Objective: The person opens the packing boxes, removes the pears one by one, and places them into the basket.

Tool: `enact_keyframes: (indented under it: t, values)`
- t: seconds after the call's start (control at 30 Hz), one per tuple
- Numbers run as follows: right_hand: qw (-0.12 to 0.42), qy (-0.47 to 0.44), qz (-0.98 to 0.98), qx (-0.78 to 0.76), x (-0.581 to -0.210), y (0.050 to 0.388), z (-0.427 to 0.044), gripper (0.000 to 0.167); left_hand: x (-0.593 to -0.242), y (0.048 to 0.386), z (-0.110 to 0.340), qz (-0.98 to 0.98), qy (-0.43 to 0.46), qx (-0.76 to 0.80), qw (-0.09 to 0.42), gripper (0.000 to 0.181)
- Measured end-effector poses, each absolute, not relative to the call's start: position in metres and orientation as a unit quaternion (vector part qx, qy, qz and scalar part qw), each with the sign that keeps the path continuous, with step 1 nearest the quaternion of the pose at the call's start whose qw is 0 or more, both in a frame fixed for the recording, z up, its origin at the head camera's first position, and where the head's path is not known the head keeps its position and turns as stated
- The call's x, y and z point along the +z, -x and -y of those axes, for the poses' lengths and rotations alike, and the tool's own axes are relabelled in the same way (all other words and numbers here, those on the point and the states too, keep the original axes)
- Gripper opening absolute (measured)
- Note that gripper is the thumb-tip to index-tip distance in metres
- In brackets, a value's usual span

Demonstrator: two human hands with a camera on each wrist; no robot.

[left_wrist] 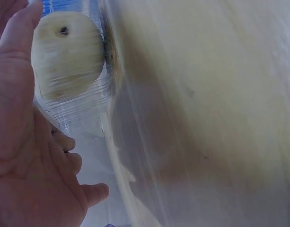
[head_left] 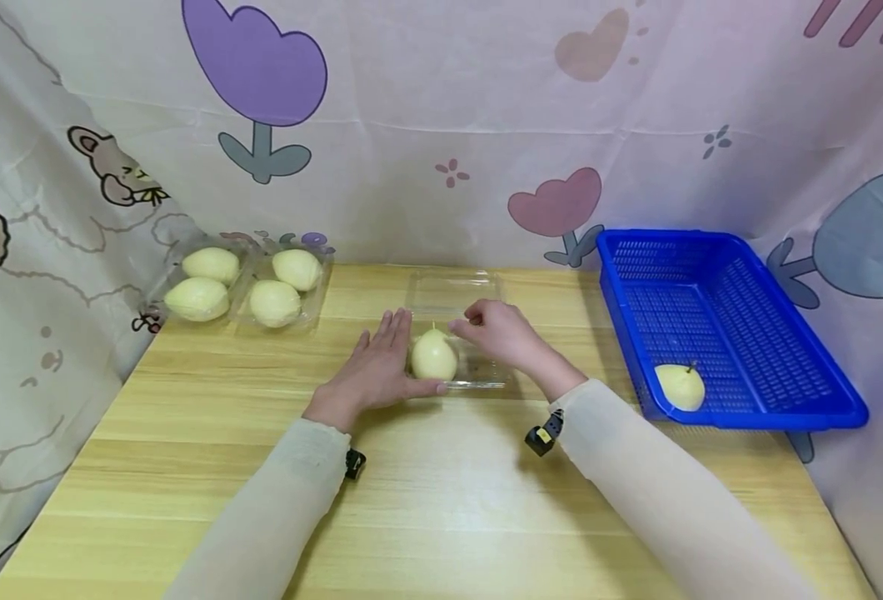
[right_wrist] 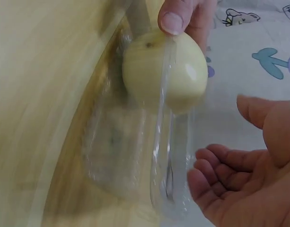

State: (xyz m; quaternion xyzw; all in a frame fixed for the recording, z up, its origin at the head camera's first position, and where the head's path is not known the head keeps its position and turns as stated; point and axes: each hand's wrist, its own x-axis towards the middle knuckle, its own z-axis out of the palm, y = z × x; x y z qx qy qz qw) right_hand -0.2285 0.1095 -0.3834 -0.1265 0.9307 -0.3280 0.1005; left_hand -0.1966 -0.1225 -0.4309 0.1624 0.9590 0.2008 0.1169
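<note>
A pale yellow pear [head_left: 434, 357] with its stem up sits in the left part of a clear plastic box [head_left: 479, 367] whose lid [head_left: 456, 290] lies folded back. The left hand [head_left: 377, 367] lies along the box's left side, fingers extended, thumb along the front edge by the pear [left_wrist: 69, 54]. Just right of the pear, the right hand [head_left: 505, 337] hovers over the box with bent fingers. In the right wrist view this hand [right_wrist: 249, 165] holds nothing, its thumb apart from the curved fingers, and the pear [right_wrist: 182, 71] shows beside the left thumb.
At the back left stand two clear boxes, each with two pears [head_left: 197, 298] [head_left: 275, 303]. A blue basket [head_left: 741, 333] on the right holds one pear [head_left: 681, 387]. A printed cloth [head_left: 411, 108] hangs behind the wooden table [head_left: 441, 517].
</note>
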Motion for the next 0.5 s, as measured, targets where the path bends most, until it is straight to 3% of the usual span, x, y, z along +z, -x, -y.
enact_keyframes:
  t: [0.13,0.5]
  values:
    - [0.149,0.131,-0.927,-0.319,-0.390,0.233,-0.098,0.065,-0.431,0.197,0.123,-0.959,-0.163,0.200,0.119,0.139]
    - [0.242,0.165,-0.908,-0.300,-0.398,0.237,-0.092,0.059,-0.430,0.197,0.123,-0.960,-0.165,0.191,0.125,0.140]
